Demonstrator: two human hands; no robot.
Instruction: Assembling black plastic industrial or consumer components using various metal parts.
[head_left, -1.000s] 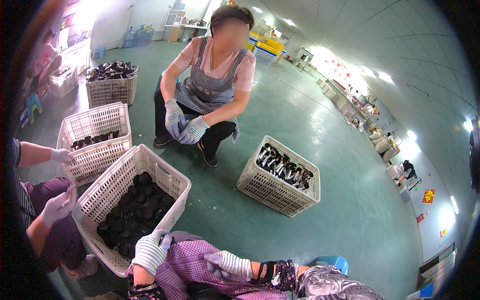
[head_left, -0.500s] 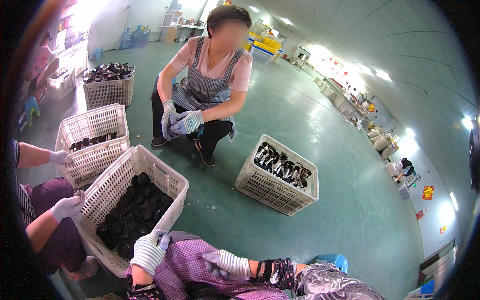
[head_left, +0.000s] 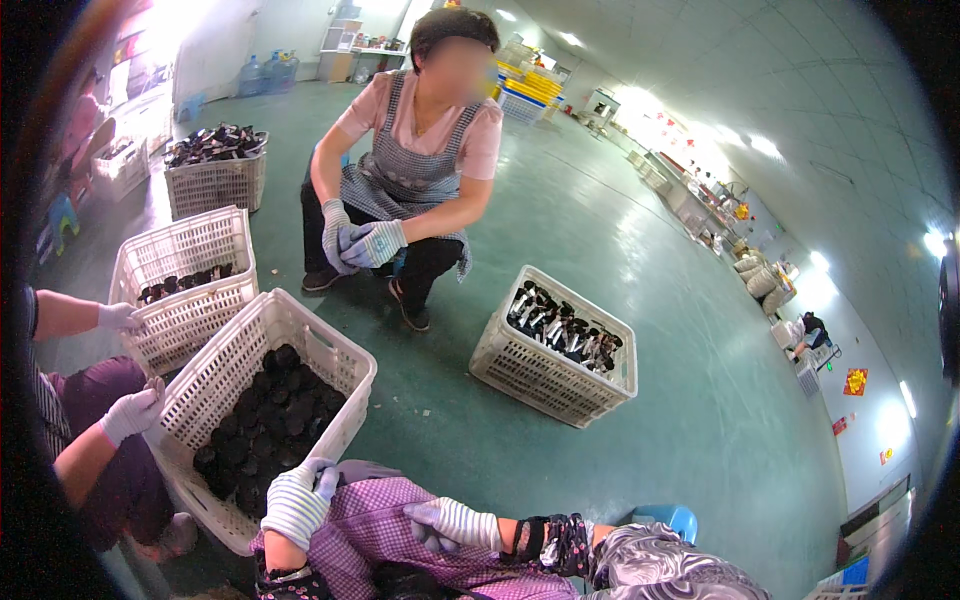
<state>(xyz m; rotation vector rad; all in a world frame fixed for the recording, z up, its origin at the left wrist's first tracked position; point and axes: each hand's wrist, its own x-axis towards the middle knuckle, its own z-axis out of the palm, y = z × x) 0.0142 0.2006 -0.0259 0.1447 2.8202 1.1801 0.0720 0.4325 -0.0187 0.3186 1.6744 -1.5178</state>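
Note:
My left hand (head_left: 297, 505), in a white and grey striped glove, rests with curled fingers by the near rim of a white plastic crate (head_left: 356, 372). It overlaps the rim from this angle; no held object shows. Dark, rounded black pieces (head_left: 272, 420) fill the crate's bottom. My right hand (head_left: 450, 525), gloved alike, lies loosely closed on the purple checked cloth (head_left: 375, 510) over my lap, with nothing visible in it. Farther right, a second white crate (head_left: 540, 378) on the floor holds black pieces with pale strips (head_left: 565, 330).
A person (head_left: 410, 180) in a checked apron squats opposite, gloved hands together. At left, another person's gloved hands (head_left: 133, 412) are beside the crates. More white crates (head_left: 185, 325) stand behind, one heaped with black pieces (head_left: 215, 145). A blue stool (head_left: 672, 520) is near my right arm.
The view has shifted very slightly. Both my hands stay in place, and the crates and people hold their positions.

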